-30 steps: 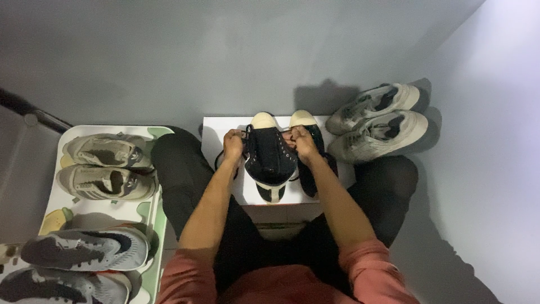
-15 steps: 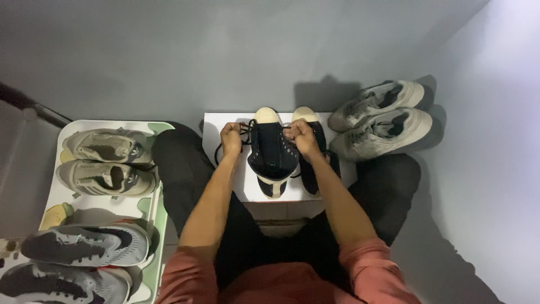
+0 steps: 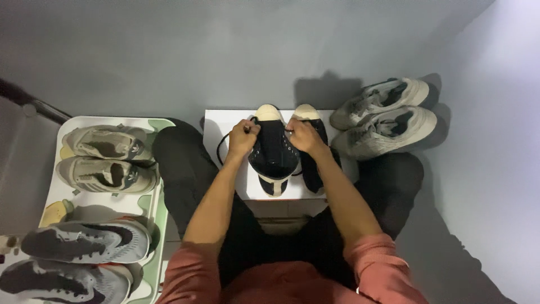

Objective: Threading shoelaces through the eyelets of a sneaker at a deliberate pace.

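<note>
Left hand [image 3: 243, 137]: grip closed on the black lace [image 3: 224, 147], pinched near the toe end of the black high-top shoe [image 3: 272, 151]; a loop of lace hangs out to the left. Right hand [image 3: 304, 135]: grip closed on the lace at the shoe's other side, fingers curled over the eyelet row. Both hands bracket the shoe, which steadies it toe away from the person. The shoe rests on a white box [image 3: 225, 126] between the knees, a raised surface within easy reach. Its mate [image 3: 313, 163] lies just beside, to the right. Grey sneakers [image 3: 383, 115] sit on the floor right of the box. More shoes [image 3: 107, 163] line a pale mat [image 3: 53, 188] at left.
</note>
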